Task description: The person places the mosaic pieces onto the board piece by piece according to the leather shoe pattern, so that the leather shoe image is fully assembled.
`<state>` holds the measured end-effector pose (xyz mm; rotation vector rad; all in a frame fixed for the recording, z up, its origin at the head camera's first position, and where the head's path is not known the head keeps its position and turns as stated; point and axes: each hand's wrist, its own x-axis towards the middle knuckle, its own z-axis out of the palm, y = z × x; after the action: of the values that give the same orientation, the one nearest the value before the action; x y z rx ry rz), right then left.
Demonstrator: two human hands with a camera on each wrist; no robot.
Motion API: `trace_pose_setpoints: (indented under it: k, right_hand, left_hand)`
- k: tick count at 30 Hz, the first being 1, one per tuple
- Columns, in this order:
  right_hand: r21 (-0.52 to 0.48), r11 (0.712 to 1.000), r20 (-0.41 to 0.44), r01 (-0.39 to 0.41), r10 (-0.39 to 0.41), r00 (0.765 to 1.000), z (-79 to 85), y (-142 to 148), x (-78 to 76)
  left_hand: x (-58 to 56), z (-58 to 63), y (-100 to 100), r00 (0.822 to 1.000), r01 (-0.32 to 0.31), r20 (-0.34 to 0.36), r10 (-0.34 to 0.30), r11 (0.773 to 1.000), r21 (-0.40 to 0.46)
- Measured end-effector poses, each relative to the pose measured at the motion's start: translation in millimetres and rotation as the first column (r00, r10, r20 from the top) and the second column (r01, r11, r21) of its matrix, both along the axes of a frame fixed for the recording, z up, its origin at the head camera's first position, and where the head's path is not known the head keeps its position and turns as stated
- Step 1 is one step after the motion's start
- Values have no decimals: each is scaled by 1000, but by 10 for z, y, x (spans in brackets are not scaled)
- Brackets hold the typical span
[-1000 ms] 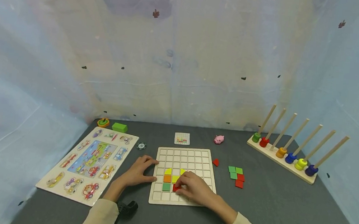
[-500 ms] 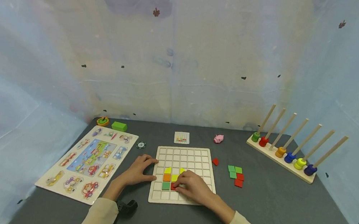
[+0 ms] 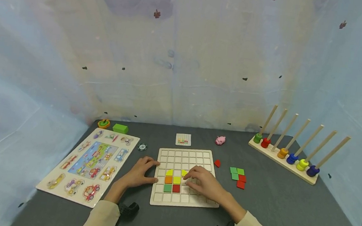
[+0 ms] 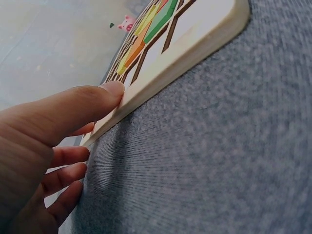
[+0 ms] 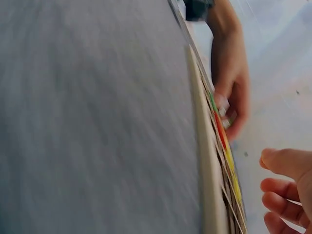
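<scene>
A wooden grid board [image 3: 159, 199] lies on the dark table. Thumb and fingertips of my left hand [image 3: 139, 174] rest against its left edge; in the left wrist view the thumb [image 4: 113, 88] touches the rim. Over the board's right half hovers my right hand [image 3: 206, 184], fingers loosely bent, nothing between them. In the grid sit a red square tile [image 3: 176, 188], a green tile [image 3: 168, 188], an orange tile [image 3: 168, 180] and a yellow square [image 3: 177, 180]. Two more yellow pieces are above them, one [image 3: 184, 172] beside my right fingertips and partly hidden.
Loose green tiles [image 3: 235, 176] and red tiles [image 3: 241, 184] lie right of the board, near a red triangle [image 3: 217, 163]. Behind it are a pattern card [image 3: 183, 139] and a pink pig [image 3: 220, 140]. A picture puzzle [image 3: 60, 177] lies left; a peg stand [image 3: 282, 159] stands right.
My right hand has let go of the red square tile, which now lies fully visible in its cell. That hand has lifted and moved right. My left hand has stayed at the board's edge.
</scene>
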<state>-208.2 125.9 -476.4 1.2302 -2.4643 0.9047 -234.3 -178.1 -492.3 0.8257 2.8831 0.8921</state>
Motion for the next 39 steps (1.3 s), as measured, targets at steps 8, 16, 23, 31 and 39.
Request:
trace_pose_setpoints:
  k: [8, 16, 23, 31, 39]
  right_hand:
    - [-74, 997, 19, 18, -16, 1000, 80, 404, -121]
    - [-62, 992, 85, 114, -109, 990, 145, 765, -136]
    - [-21, 983, 104, 183, -180, 978, 132, 1013, -100]
    - [10, 969, 101, 246, -246, 964, 36, 1278, -66]
    - [45, 941, 138, 336, -339, 930, -53, 1492, -44]
  left_hand:
    - [0, 22, 4, 1000, -10, 5, 10, 1000, -1]
    - [-6, 22, 4, 1000, -8, 9, 8, 1000, 0]
    - [-20, -11, -10, 1000, -4, 5, 4, 1000, -15]
    - [-7, -3, -2, 1000, -8, 16, 8, 1000, -4]
    - [5, 13, 3, 1000, -8, 17, 8, 1000, -2]
